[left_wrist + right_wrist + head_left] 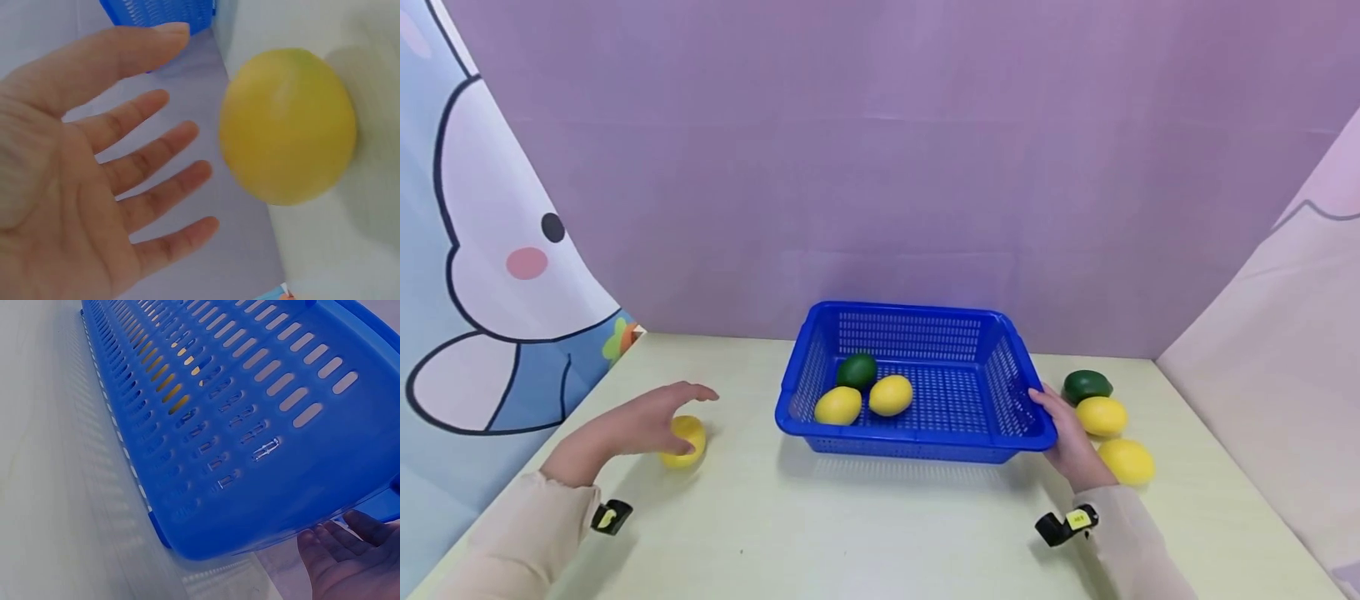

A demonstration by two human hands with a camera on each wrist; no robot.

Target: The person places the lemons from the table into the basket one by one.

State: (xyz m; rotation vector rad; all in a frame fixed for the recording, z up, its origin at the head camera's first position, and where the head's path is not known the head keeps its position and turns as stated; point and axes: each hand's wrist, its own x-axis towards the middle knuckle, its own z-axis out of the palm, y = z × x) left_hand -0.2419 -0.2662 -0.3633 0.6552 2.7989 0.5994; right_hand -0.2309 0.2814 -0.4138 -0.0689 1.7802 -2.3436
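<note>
My left hand [651, 421] hovers at a yellow lemon [688, 440] on the left of the table, its fingers spread and relaxed. In the left wrist view the lemon [287, 128] lies just beyond the fingertips, with a gap between. At the middle of the table stands a blue plastic basket [917, 437] with slotted walls. Inside, toward its left end, lie a dark green fruit [857, 371] and two lemons [891, 395]. My right hand [1070, 437] grips the basket's right rim; the right wrist view shows its fingers [334, 540] against the end wall.
To the right of my right hand, another dark green fruit [1087, 385] and two lemons [1102, 416] lie in a row on the pale table [850, 533]. A purple cloth [895, 167] hangs behind the table, with printed cloths at both sides.
</note>
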